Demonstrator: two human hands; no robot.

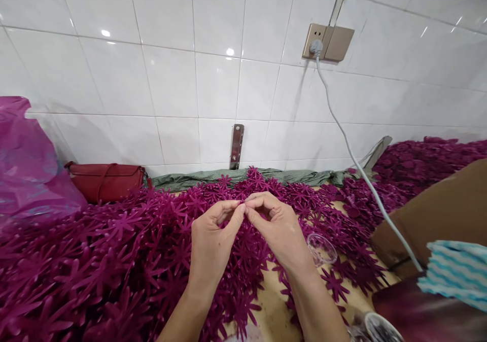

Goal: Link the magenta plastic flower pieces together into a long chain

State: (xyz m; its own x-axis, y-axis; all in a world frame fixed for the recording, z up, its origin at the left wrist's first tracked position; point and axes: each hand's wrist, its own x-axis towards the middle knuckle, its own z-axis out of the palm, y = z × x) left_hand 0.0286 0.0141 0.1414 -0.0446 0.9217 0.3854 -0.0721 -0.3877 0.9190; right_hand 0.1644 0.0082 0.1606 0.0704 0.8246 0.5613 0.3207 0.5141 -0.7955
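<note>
My left hand (213, 230) and my right hand (277, 228) meet in the middle of the view, above a heap of magenta flower-shaped pieces (125, 225). Thumb and forefinger of each are pinched, the tips touching the other hand's. Whatever lies between the fingertips is too small and too covered to name; only a trace of dark magenta shows there. Right of my right wrist stands a small clear plastic tub (321, 249) among the flower pieces. Both hands are closed.
A red bag (106, 182) and a purple plastic bag (34, 164) sit at the left. A white cable (344, 136) runs from the wall socket (314, 40) down past a brown cardboard box (437, 215) and a blue striped cloth (456, 273). A white-rimmed cup (380, 327) stands at the lower right.
</note>
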